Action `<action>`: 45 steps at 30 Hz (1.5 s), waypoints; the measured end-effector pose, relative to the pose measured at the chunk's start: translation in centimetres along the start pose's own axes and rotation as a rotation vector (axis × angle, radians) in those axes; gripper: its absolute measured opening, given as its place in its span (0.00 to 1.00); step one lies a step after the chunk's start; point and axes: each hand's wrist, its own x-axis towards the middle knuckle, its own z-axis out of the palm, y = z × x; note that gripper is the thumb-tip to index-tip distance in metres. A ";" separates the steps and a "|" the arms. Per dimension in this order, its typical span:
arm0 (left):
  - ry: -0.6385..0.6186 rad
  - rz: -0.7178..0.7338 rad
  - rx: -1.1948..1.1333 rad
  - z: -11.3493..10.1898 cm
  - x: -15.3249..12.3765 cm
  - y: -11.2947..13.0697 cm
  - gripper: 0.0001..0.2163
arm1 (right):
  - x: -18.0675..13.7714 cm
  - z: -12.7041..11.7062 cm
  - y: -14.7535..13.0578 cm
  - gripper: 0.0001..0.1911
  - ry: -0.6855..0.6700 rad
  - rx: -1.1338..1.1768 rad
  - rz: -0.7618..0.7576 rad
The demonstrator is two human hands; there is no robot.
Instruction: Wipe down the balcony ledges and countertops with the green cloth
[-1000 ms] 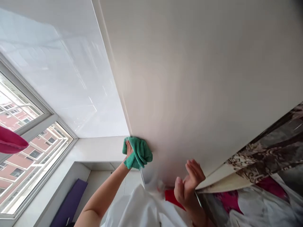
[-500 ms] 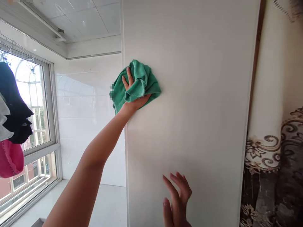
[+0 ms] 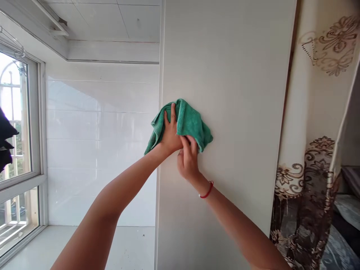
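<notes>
At the middle of the view, the left hand's fingers (image 3: 172,113) lie on the green cloth (image 3: 192,120). One finger is straight and points upward. The others are covered by a fold of the fabric, which the hand grasps and presses flat against the white panel (image 3: 242,112). The left hand (image 3: 169,134) sits at the panel's left edge, and its palm covers the lower left part of the cloth. One corner of the cloth hangs past that edge, below the wrist.

The right hand's fingers (image 3: 188,145) are bent, with their tips on the lower hem of the cloth, touching the heel of the left hand. It cannot be determined whether they pinch the fabric or only rest on it. The right hand (image 3: 187,161) is just below the cloth, with its back toward the camera. A red bracelet (image 3: 207,192) circles the right wrist. Both forearms rise from the bottom of the view and meet at the cloth.

Left of the panel stands a white tiled wall (image 3: 98,150), under a white ceiling (image 3: 112,18). A window (image 3: 19,123) occupies the far left, with a dark garment (image 3: 4,142) hanging in front of it. A patterned curtain (image 3: 309,187) hangs to the right of the panel.
</notes>
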 end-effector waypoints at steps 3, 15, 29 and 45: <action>0.026 0.001 -0.019 -0.5 0.1 -0.2 0.29 | 4.8 -0.7 3.2 0.26 -0.041 -0.178 0.154; 0.253 -0.150 -0.048 0.8 -2.4 -2.7 0.32 | 14.4 2.5 1.5 0.29 -0.235 -0.581 0.224; 0.290 -0.216 0.059 -5.3 16.4 -3.2 0.36 | 33.1 -0.2 5.9 0.30 -0.185 -0.593 0.205; -0.018 0.327 0.410 14.3 -31.0 12.1 0.27 | -22.8 -8.7 -0.9 0.29 -0.047 -0.786 -0.023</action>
